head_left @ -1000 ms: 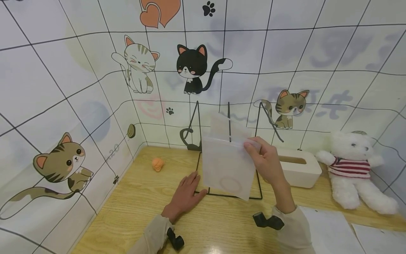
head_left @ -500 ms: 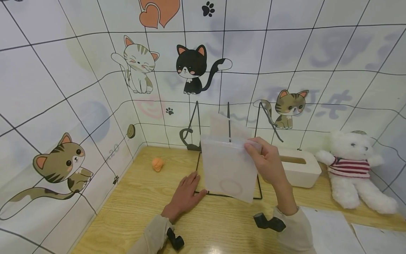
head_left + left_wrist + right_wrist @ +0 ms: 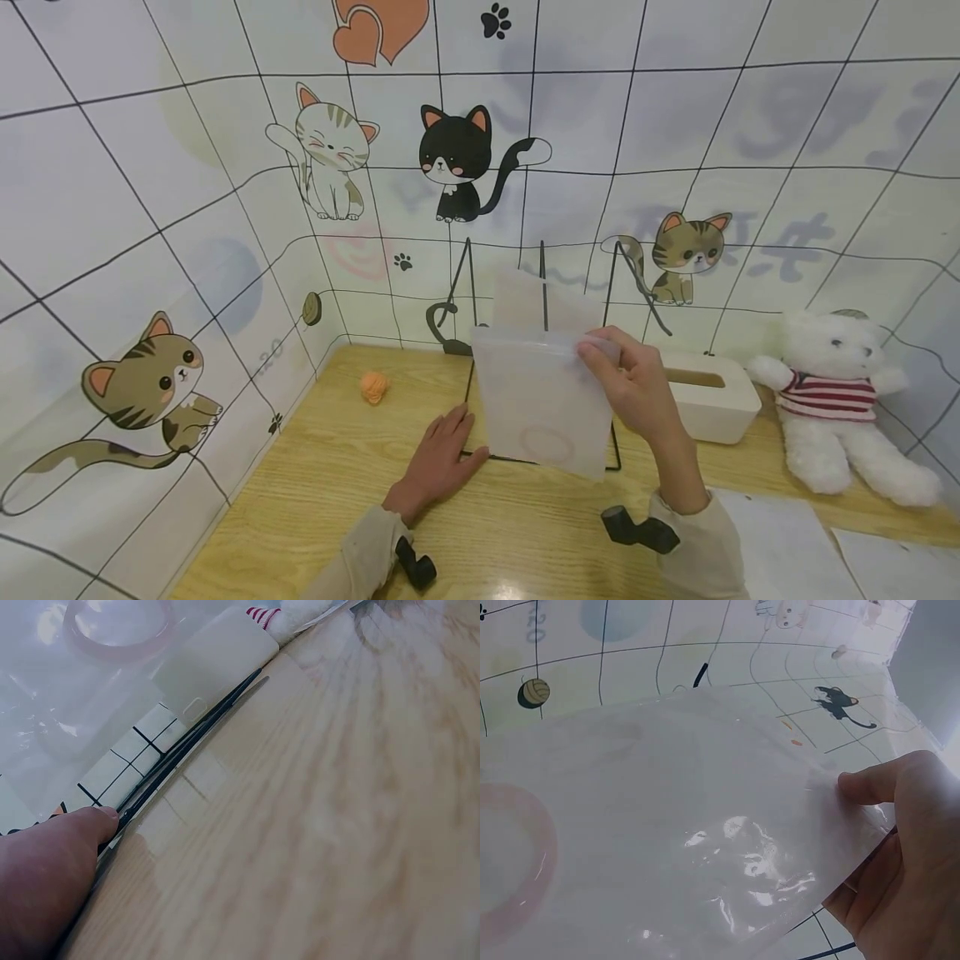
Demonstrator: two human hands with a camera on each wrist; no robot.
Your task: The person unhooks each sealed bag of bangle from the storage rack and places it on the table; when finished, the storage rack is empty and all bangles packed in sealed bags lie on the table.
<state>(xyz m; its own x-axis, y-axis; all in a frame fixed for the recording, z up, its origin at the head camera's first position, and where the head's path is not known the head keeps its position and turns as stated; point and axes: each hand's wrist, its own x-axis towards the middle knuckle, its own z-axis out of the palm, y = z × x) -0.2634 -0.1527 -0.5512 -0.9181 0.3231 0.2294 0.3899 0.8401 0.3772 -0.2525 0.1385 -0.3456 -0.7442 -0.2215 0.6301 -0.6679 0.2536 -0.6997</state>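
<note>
My right hand [image 3: 633, 379] pinches the upper right corner of a translucent plastic bag [image 3: 540, 392], thumb in front. The bag hangs in front of a black wire rack [image 3: 612, 283], and a pale pink ring [image 3: 544, 862] shows low on it. Behind its top edge rises another translucent sheet [image 3: 521, 300] with a slanted top, crossed by the rack's middle rod. My left hand [image 3: 442, 454] lies flat on the wooden table, fingers straight, at the rack's front left base. In the left wrist view, its thumb [image 3: 75, 836] touches the black base wire [image 3: 187, 746].
Left of the rack sits a small orange ball-like object [image 3: 373, 387]. To the right stand a cream tissue box [image 3: 720, 408] and a white teddy bear [image 3: 828, 400] in a striped shirt. White papers [image 3: 780, 542] lie at front right. Cat-patterned walls [image 3: 225, 167] enclose the back and left.
The bag's lower right corner has swung a little to the right, and its left edge has shifted slightly left. My right hand has edged slightly right; the left hand stays in place.
</note>
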